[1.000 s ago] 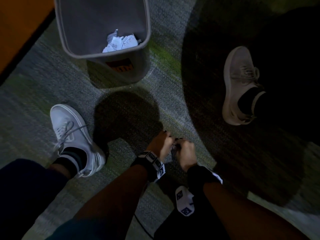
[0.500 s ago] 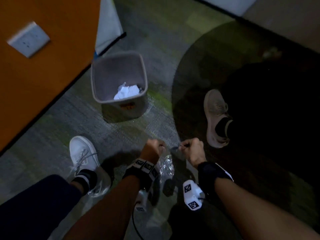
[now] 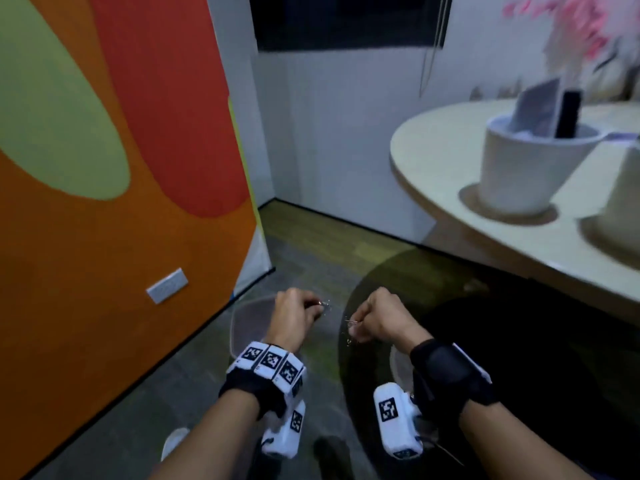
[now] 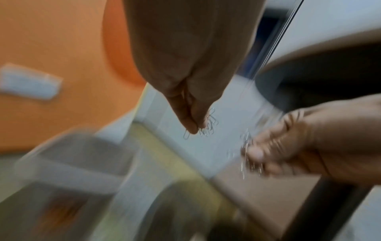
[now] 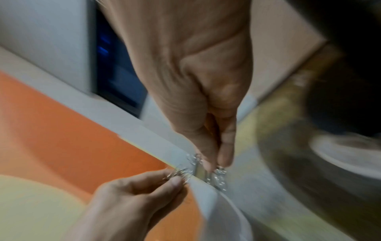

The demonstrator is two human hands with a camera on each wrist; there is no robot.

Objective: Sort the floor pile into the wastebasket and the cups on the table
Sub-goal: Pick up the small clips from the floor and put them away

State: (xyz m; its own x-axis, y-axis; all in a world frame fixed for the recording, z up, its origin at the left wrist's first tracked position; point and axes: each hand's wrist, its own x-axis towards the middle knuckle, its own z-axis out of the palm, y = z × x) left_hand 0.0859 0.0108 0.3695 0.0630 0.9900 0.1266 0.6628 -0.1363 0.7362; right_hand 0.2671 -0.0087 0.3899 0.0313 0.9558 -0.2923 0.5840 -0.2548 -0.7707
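Both hands are raised in front of me, a short gap between them. My left hand (image 3: 311, 309) pinches a small bunch of silver paper clips (image 4: 208, 126) at its fingertips. My right hand (image 3: 357, 328) pinches another bunch of paper clips (image 5: 217, 176). The grey wastebasket (image 3: 242, 323) shows dimly on the floor below my left hand. A white cup (image 3: 526, 171) stands on a coaster on the round table (image 3: 443, 174) at the right, with a card and a dark object in it. A second white cup (image 3: 623, 202) is cut off by the right edge.
An orange, red and green wall panel (image 3: 104, 202) with a grey socket plate (image 3: 167, 285) fills the left. A white wall and a dark window lie ahead. The table's dark round base (image 3: 485, 341) spreads over the carpet under my right hand. A white shoe (image 3: 175, 441) shows at the bottom.
Both hands have come up from the floor with paper clips pinched in them and moved slightly apart. My view has lifted from the carpet and wastebasket to the wall and table.
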